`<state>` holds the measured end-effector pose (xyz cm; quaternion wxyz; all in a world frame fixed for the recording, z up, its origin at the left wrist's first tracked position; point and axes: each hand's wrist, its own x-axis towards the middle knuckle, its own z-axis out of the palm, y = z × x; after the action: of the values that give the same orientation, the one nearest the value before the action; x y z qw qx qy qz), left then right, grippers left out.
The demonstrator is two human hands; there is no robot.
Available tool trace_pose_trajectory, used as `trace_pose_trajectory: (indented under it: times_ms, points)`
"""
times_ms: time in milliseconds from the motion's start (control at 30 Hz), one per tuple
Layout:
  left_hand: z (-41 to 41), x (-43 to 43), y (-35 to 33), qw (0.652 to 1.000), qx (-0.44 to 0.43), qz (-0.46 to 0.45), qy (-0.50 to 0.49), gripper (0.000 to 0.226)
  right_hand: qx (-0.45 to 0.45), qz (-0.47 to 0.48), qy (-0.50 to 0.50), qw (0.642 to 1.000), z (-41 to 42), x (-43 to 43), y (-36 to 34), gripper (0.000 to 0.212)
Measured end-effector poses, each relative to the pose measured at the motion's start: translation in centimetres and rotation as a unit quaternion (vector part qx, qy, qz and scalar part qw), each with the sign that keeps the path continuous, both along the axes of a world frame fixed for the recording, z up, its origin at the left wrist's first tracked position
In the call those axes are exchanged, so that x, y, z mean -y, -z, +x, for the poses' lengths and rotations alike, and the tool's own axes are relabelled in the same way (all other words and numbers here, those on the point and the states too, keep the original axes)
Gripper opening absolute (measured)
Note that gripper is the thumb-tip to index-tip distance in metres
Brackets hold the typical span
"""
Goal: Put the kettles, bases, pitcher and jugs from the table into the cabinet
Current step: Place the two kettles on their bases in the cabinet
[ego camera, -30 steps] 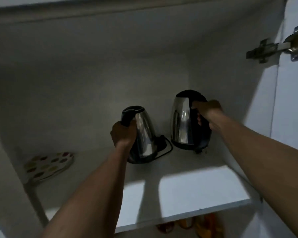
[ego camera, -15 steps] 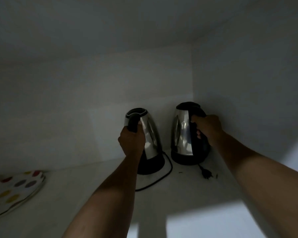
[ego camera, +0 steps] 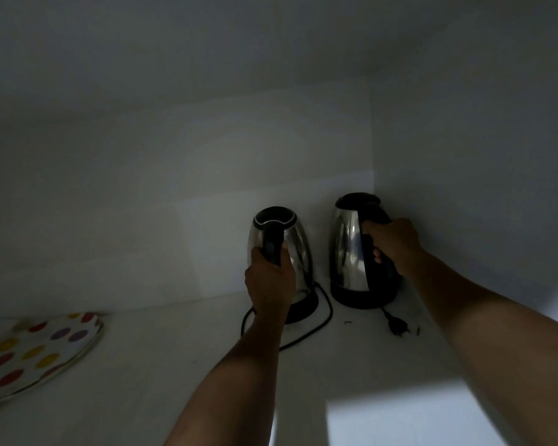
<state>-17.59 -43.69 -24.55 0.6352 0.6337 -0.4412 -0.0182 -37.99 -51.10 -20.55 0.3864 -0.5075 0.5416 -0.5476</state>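
Two steel kettles with black handles stand on black bases at the back right of the cabinet shelf (ego camera: 181,365). My left hand (ego camera: 269,280) grips the handle of the left kettle (ego camera: 298,243), which has no lid. My right hand (ego camera: 392,244) grips the handle of the right kettle (ego camera: 347,246), which stands close to the right cabinet wall. A black cord (ego camera: 322,320) loops around the left base (ego camera: 303,305). The plug (ego camera: 398,328) of the right base (ego camera: 361,292) lies on the shelf in front of it.
A white tray with coloured dots (ego camera: 36,352) leans at the left end of the shelf. The cabinet's back wall and right wall close in behind the kettles. Light falls on the shelf's front right part.
The view has moved deeper into the cabinet and closer to the kettles. Both kettles have settled onto the shelf near the back corner, with my hands still on their handles.
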Motion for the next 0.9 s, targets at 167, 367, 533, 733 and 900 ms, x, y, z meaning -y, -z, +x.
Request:
trace_pose_trajectory:
  times_ms: [167,367,533,733,900]
  points:
    - [0.6,-0.2,-0.1,0.999,0.008,0.022,-0.042,0.04,-0.015,0.011,-0.017,1.0,0.4,0.2,0.4,0.028]
    - [2.3,-0.8,-0.4,0.994,-0.054,0.038,-0.088,0.047,-0.026,0.028,-0.035,0.999,1.7,-0.1,-0.4,0.024]
    - [3.0,-1.1,-0.5,0.993,-0.077,0.027,-0.091,0.049,-0.04,0.031,-0.022,0.998,1.6,-0.8,-0.1,0.028]
    - [1.8,-0.6,-0.5,0.995,-0.078,0.017,-0.055,0.047,-0.042,0.031,-0.022,0.998,1.4,-1.5,-0.1,0.027]
    - [0.9,-0.4,-0.7,0.997,-0.066,0.017,-0.022,0.046,-0.043,0.029,-0.021,0.998,1.6,-1.7,-0.1,0.028]
